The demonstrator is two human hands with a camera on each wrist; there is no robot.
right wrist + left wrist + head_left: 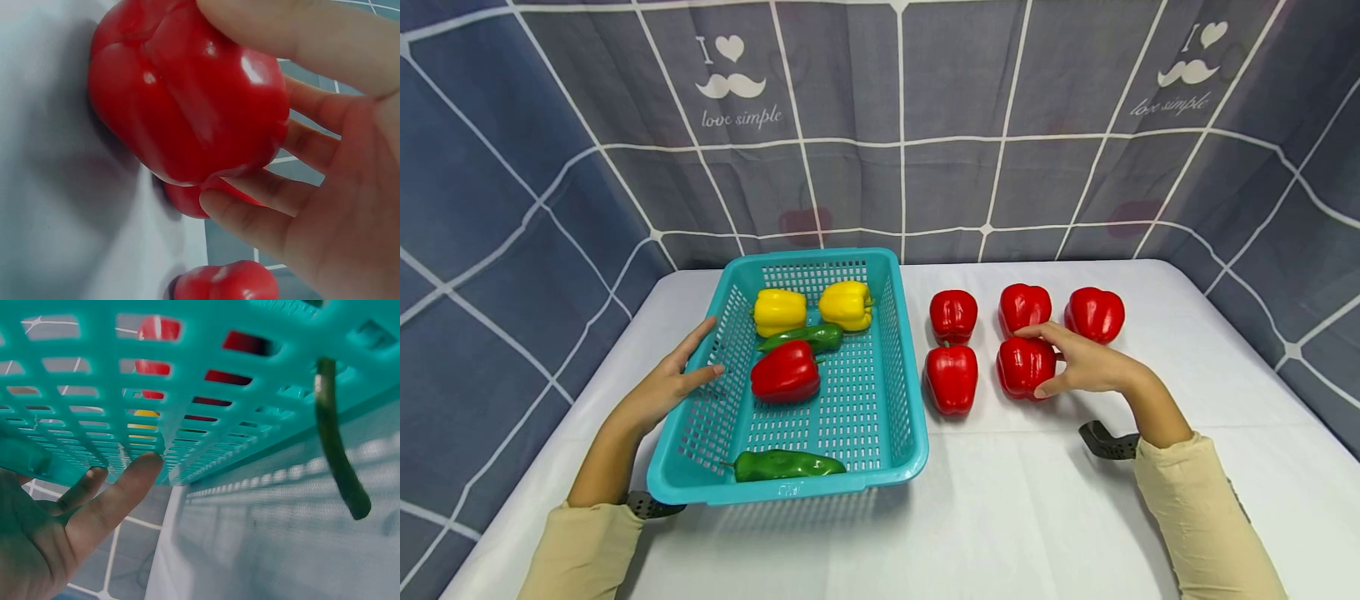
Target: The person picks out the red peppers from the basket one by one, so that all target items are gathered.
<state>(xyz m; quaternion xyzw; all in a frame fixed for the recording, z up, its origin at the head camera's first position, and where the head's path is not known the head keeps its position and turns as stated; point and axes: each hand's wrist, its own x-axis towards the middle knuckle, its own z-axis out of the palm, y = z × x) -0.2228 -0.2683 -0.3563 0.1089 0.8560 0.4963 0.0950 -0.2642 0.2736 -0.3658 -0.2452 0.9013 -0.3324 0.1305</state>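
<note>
In the head view, the left hand (670,379) is at the left rim of a turquoise plastic basket (913,433), thumb over the rim and fingers along the outer wall. The right hand (1086,362) grips a red bell pepper (1024,367); its thumb lies near side and fingers far side, as the right wrist view also shows of the pepper (187,94). Inside the basket are a red bell pepper (785,372), two yellow bell peppers (780,311) and two long green peppers (786,464). A green stem (334,437) pokes through the basket wall in the left wrist view.
Around the gripped one stand several more red bell peppers (951,379) right of the basket. White cloth (1000,517) covers the table. A grey checked curtain (955,92) hangs behind and at both sides.
</note>
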